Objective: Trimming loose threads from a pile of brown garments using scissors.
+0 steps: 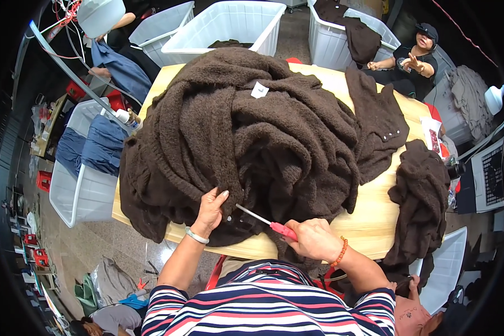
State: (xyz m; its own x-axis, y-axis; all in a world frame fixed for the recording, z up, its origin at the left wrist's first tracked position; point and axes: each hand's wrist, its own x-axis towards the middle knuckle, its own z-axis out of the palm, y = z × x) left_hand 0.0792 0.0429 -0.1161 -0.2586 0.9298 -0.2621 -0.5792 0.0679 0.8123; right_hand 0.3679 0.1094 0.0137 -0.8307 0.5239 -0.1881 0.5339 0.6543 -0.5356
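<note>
A big heap of dark brown knit garments [297, 129] covers most of the wooden table in front of me. My left hand [210, 210] pinches the edge of a brown knit placket at the heap's near side, beside a small shiny button [230, 219]. In my right hand [315, 239] is a screwdriver-like tool [281, 230] with a pinkish-red handle and a slim metal shaft. Its tip points left at the knit, just right of my left fingers; whether it touches the fabric I cannot tell. A white paper slip [259, 89] lies on the heap.
More brown garments [423, 196] hang over the right edge of the wooden table [364, 224]. White plastic bins [229, 25] stand beyond it, and another bin [81, 196] with blue clothes is at left. A person [417, 61] sits at the far right.
</note>
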